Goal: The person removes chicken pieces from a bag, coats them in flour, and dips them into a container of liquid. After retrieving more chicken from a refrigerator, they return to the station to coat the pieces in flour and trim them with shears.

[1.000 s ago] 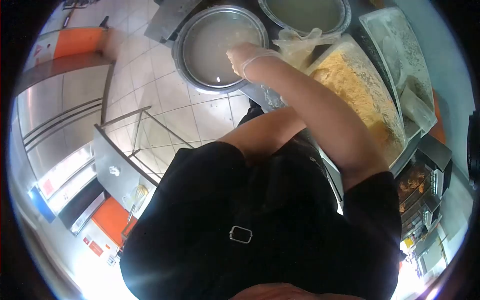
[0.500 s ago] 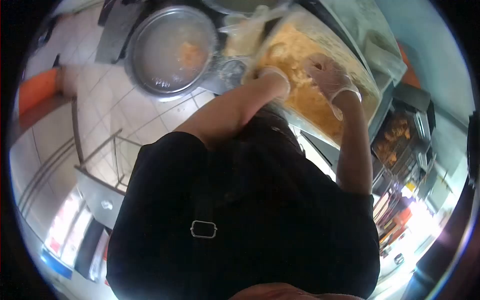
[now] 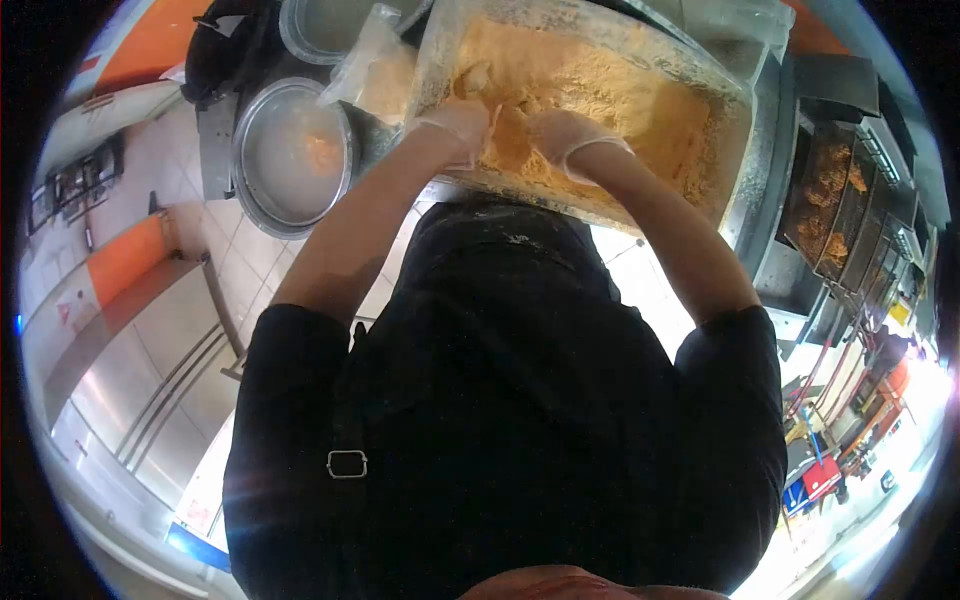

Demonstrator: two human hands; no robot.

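A large clear tub [image 3: 735, 185] holds a bed of orange-tan breading flour [image 3: 590, 65], heaped and uneven. Both my hands wear thin clear plastic gloves and reach down into it near the tub's front left. My left hand [image 3: 465, 125] is at the left side wall, its fingers sunk in the flour and hidden. Close by on its right, my right hand [image 3: 568, 138] points inward with its fingertips in the flour. A lumpy coated piece [image 3: 475, 78] shows just beyond my left hand. Whatever lies between the hands is too blurred to make out.
Left of the tub stands a round metal pot [image 3: 285, 165] of cloudy liquid with an orange piece in it. A plastic bag [image 3: 385, 85] of orange powder sits between them, with another round container [image 3: 340, 25] behind. Fryer baskets [image 3: 825, 195] with browned fried pieces are at right.
My right hand has come down and leftward to the flour beside my left hand. My left hand has moved further into the tub. The camera view has turned and shifted.
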